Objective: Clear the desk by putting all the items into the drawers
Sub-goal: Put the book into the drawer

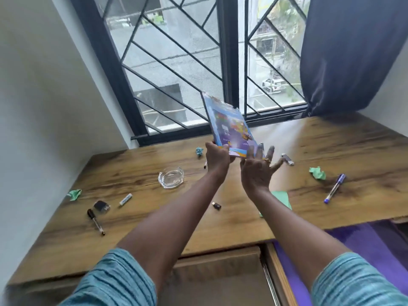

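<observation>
Fingers of the left hand point(217, 159) pinch the near corner of the book point(229, 127) and hold it tilted above the desk point(331, 138). At its 3 o'clock the right hand point(257, 171) is palm-up with fingers spread — a glass ashtray point(171, 176) lies at 8 o'clock.

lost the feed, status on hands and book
Left hand grips book, raised above desk. Right hand open beside it. Pens, paper scraps, ashtray on desk.
</observation>
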